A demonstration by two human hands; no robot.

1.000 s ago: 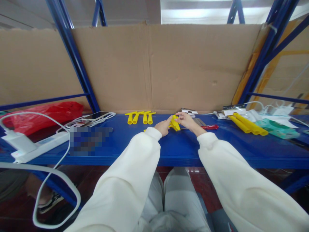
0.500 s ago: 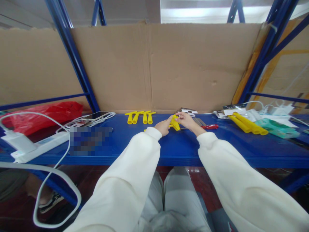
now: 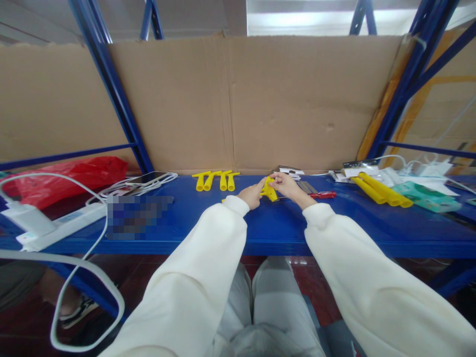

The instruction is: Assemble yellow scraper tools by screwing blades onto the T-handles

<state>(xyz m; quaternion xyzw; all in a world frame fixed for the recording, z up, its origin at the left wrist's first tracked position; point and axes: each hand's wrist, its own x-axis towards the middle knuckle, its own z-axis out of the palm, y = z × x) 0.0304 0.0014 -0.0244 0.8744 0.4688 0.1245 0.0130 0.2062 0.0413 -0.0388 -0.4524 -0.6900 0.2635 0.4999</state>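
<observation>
A yellow plastic piece with a flat angled head (image 3: 271, 193) is between my two hands, just above the blue tabletop. My left hand (image 3: 252, 196) grips its left side with closed fingers. From the right, my right hand (image 3: 287, 184) pinches the upper part of the piece. My fingers cover much of it, so its full shape is hidden. Just right of my right hand lie a red-handled tool (image 3: 323, 195) and grey flat strips (image 3: 307, 187). Several yellow T-shaped pieces with hollow round handles (image 3: 223, 183) stand in a row to the left.
Yellow tubes (image 3: 379, 191) and a green packet (image 3: 427, 197) lie at the right. On the left are a red plastic bag (image 3: 70, 179), a white power strip (image 3: 67, 228) with cables, and a phone (image 3: 147, 177). A cardboard wall (image 3: 260, 104) closes off the back.
</observation>
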